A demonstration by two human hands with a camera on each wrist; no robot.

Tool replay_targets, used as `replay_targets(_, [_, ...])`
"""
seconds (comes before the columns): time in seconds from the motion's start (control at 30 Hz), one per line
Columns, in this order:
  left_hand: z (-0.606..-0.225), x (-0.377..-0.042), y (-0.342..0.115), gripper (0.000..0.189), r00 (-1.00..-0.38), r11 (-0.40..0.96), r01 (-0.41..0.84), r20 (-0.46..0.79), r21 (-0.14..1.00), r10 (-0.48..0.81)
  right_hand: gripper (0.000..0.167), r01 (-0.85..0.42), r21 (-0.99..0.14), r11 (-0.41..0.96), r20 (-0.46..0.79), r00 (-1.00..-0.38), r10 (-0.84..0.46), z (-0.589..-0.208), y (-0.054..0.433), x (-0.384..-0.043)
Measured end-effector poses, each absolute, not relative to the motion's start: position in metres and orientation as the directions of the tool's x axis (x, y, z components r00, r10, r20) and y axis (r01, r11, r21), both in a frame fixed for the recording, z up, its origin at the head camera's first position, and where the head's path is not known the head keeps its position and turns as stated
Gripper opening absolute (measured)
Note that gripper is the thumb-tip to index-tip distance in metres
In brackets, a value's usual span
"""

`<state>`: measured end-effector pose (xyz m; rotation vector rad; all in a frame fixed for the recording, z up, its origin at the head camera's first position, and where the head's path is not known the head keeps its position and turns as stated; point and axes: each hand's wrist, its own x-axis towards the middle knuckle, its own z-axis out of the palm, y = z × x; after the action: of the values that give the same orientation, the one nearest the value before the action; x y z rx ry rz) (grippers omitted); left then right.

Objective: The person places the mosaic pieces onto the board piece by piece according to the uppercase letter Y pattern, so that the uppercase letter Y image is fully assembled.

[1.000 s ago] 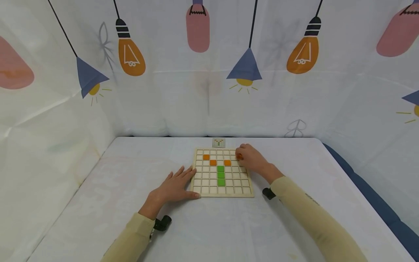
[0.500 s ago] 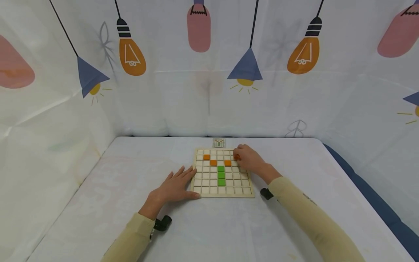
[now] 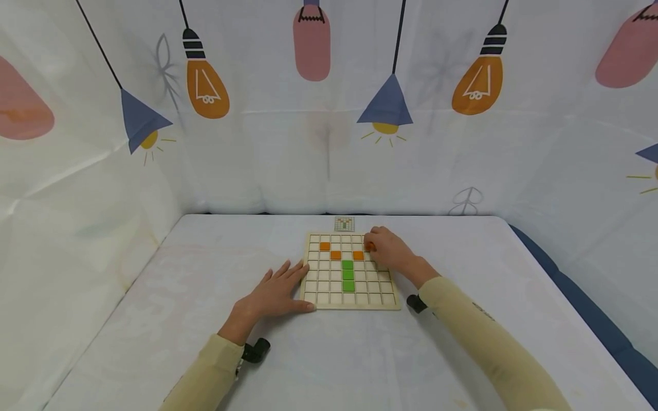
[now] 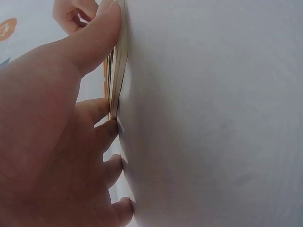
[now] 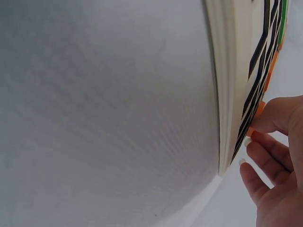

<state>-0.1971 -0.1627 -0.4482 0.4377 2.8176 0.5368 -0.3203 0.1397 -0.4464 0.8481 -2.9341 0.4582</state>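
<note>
A pale wooden grid board (image 3: 354, 306) lies flat on the table, its open cells ruled by dark lines. Three green tiles (image 3: 348, 275) form a column near its middle; orange tiles sit above, two at the left (image 3: 336, 255) and one at the right (image 3: 358, 255). Over the board's upper right part, my right hand (image 3: 389, 250) pinches an orange tile (image 3: 370, 246) between thumb and fingers; the right wrist view shows this tile (image 5: 250, 132) at the board surface. My left hand (image 3: 275, 292) has its fingers spread, with fingertips and thumb touching the board's left edge (image 4: 121, 61).
A small card (image 3: 344, 224) with a printed grid pattern lies just behind the board. White cloth covers the table (image 3: 329, 359). Behind it hangs a white curtain (image 3: 288, 160) printed with lamps and bulbs. Dark blue material (image 3: 581, 297) runs along the right edge.
My right hand has shifted slightly left over the board's upper right part, carrying the orange tile. The left hand stays in place at the board's edge.
</note>
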Motion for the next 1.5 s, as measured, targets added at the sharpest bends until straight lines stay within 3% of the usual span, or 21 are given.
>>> replay_targets(0.83, [-0.448,-0.198,-0.158,0.096,-0.926,0.886,0.246,-0.177,0.393,0.335,0.018,-0.55,-0.258,0.794,0.136,-0.834,-0.534,-0.443,0.146,-0.319])
replay_targets(1.5, [-0.449,-0.198,-0.162,0.097,-0.929,0.892,0.242,-0.175,0.381,0.327,0.021,-0.634,-0.169,0.755,0.203,-0.772,-0.603,-0.442,0.153,-0.302])
